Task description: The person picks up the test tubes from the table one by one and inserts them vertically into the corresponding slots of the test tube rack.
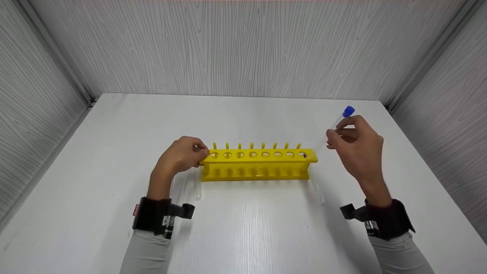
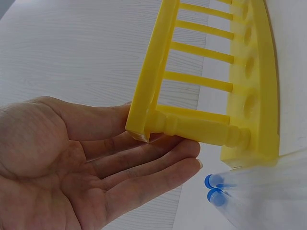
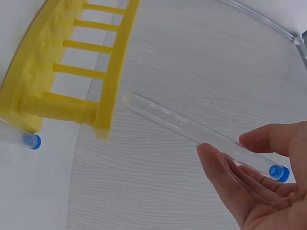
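A yellow test tube rack (image 1: 255, 161) stands on the white table, with a row of round holes along its top and upright pegs behind. At its left end, my left hand (image 1: 183, 154) grips the corner of the top bar between thumb and fingers. My right hand (image 1: 359, 146) pinches a clear test tube (image 3: 184, 125) near its blue cap (image 1: 348, 111). That tube is tilted, its rounded bottom pointing down and left toward the rack's right end. In the right wrist view, the bottom appears just beside the top bar.
Beside the rack's left end lie two clear tubes with blue caps (image 2: 217, 197). Another clear tube (image 1: 318, 190) lies by the right end, its blue cap (image 3: 32, 141) near the rack's base. Wood-grain panels (image 1: 243, 49) enclose the table's back and sides.
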Tool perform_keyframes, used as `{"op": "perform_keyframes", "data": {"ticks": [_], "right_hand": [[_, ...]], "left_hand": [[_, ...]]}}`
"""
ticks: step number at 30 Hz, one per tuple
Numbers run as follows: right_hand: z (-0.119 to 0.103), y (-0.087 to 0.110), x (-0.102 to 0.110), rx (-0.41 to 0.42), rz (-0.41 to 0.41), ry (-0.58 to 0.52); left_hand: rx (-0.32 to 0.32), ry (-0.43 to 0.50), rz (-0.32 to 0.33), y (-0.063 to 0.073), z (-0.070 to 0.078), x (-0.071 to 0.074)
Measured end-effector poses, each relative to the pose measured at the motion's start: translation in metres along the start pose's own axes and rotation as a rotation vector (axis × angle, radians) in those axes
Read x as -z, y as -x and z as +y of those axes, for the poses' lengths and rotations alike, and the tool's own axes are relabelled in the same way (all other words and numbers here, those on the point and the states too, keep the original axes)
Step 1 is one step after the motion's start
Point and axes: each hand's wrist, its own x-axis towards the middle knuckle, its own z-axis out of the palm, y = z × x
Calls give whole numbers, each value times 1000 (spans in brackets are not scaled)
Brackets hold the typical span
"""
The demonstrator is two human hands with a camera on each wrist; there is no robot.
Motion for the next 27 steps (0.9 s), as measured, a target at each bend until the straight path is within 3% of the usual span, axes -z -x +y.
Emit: {"op": "perform_keyframes", "data": {"ticks": [27], "right_hand": [[3,1,-9,45,-37,-1]], "left_hand": [[18,-15,2,-1,0,0]]}}
